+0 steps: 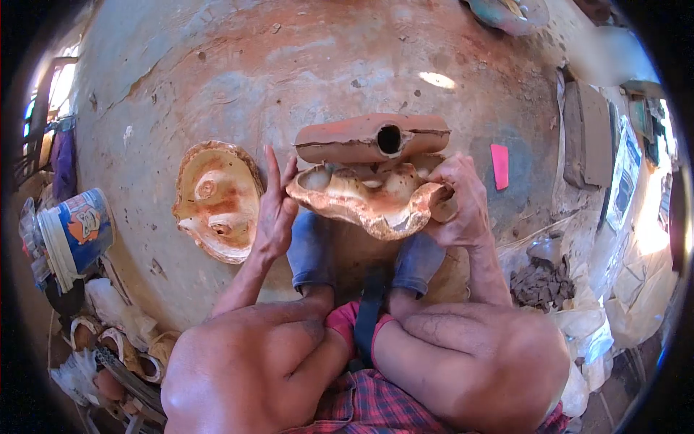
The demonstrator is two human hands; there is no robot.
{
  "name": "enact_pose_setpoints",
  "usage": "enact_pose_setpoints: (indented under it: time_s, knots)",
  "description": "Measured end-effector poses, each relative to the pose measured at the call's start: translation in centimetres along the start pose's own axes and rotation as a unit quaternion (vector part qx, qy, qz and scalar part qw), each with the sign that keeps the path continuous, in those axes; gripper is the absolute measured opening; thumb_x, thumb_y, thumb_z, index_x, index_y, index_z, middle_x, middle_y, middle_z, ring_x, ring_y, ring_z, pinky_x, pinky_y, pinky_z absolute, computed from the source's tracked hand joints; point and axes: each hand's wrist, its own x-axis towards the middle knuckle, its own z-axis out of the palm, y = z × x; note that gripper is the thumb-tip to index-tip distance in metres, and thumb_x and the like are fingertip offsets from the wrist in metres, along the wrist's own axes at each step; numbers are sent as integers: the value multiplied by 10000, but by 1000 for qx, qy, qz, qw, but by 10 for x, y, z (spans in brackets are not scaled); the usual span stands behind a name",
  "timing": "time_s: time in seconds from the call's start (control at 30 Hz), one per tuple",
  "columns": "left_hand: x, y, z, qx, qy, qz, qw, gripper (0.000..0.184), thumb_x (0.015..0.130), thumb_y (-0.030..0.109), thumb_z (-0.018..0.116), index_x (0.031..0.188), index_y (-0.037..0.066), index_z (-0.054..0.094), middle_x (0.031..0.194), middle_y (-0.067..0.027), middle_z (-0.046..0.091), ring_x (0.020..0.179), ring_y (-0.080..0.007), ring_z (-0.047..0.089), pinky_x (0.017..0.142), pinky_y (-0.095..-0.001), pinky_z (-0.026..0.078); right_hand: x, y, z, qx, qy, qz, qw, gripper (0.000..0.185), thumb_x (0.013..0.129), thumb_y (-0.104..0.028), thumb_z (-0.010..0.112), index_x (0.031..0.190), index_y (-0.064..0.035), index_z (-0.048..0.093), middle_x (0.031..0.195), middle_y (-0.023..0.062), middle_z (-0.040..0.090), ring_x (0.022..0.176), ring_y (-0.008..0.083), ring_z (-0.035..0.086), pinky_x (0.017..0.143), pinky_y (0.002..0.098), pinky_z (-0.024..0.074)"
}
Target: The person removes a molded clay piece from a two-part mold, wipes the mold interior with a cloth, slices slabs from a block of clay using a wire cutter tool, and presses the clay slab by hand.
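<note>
A plaster mould half [369, 210] with a lumpy hollow inside is held tilted above the floor, in front of my knees. My right hand [463, 199] grips its right end, fingers wrapped over the rim. Upright at the opposite end is my left hand [275, 206], its fingers stretched out and the palm side against or very near the edge. Just beyond the mould is a reddish-brown clay form [340, 137] with a round dark hole and a seam along it; whether it touches the mould I cannot tell. Another mould half [217, 199] lies hollow side up on the left.
A flat pink piece [499, 166] lies on the floor at right. Farther right are a brown clay block [589, 137] and a heap of clay scraps [543, 282]. A blue-and-white bucket [79, 228] stands at left, above several ring-shaped pieces [116, 340].
</note>
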Motion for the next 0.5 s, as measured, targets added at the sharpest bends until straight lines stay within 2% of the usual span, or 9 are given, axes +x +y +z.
enact_pose_setpoints:
  time_s: [0.07, 0.1, 0.13, 0.2, 0.23, 0.33, 0.37, 0.4, 0.5]
  knots:
    - [-17, -3, 6, -19, -2, 1, 1000, 1320, 859, 789, 624, 1626, 113, -212, 1631, -336, 293, 1486, -394, 396, 1182, -439, 375, -9, -2, -3, -5, -6, 1, 1000, 521, 554, -120, 895, 990, -81, 611, 895, 99, 608, 798, 307, 563, 756, 409, 447]
    - [-25, -4, 12, -78, 4, 3, 997, 1311, 827, 623, 802, 1665, 105, -64, 1621, -317, 332, 1471, -370, 425, 1183, -447, 388, -14, -3, -6, -9, -16, -4, 1000, 515, 549, -114, 887, 991, -78, 623, 898, 103, 617, 808, 311, 572, 761, 408, 451]
    - [-32, -7, 12, -77, -5, -2, 997, 1311, 827, 623, 802, 1665, 105, -64, 1621, -317, 332, 1471, -370, 425, 1183, -447, 388, -19, -3, -9, -11, -12, 6, 1000, 515, 549, -114, 887, 991, -78, 623, 898, 103, 617, 808, 311, 572, 761, 408, 451]
    - [-42, -11, 12, 90, -80, -8, 993, 1103, 807, 411, 896, 1648, 96, 256, 1551, -302, 458, 1405, -342, 521, 1160, -442, 426, -29, -3, -20, 0, -26, 0, 1000, 516, 525, -94, 860, 994, -67, 646, 910, 110, 634, 839, 331, 594, 793, 422, 465]
    - [-41, -13, 15, 171, -87, 18, 981, 747, 795, 226, 896, 1448, 67, 570, 1416, -251, 614, 1299, -351, 629, 1078, -426, 512, -36, -4, -26, -4, -21, 15, 1000, 516, 525, -94, 860, 994, -67, 646, 910, 110, 634, 839, 331, 594, 793, 422, 465]
    - [-25, 2, 27, 332, -167, 108, 922, 558, 800, 171, 862, 1296, 40, 644, 1327, -211, 677, 1236, -371, 660, 1007, -413, 564, -51, -2, -45, -8, -27, 54, 998, 591, 496, -143, 871, 1044, -68, 662, 983, 119, 631, 979, 358, 603, 905, 456, 480]
    - [-17, 5, 32, 333, -170, 166, 912, 426, 809, 206, 856, 1159, 51, 668, 1154, -148, 734, 1067, -358, 713, 854, -414, 605, -56, -2, -53, -34, -5, 60, 998, 601, 488, -138, 858, 1052, -63, 664, 1011, 123, 643, 1016, 363, 606, 939, 457, 482]
    - [-10, 10, 38, 333, -177, 166, 911, 426, 809, 206, 856, 1159, 51, 668, 1154, -148, 734, 1067, -358, 713, 854, -414, 605, -61, -2, -61, -60, 15, 62, 996, 612, 481, -133, 845, 1061, -57, 666, 1040, 127, 654, 1053, 368, 609, 972, 458, 484]
    - [10, 45, 67, 330, -230, 310, 862, 391, 803, 376, 855, 992, 93, 663, 793, -78, 608, 702, -285, 621, 626, -424, 525, -83, -1, -81, -56, 64, 94, 992, 649, 540, -136, 778, 1169, -24, 659, 1183, 156, 651, 1198, 358, 602, 1099, 455, 443]
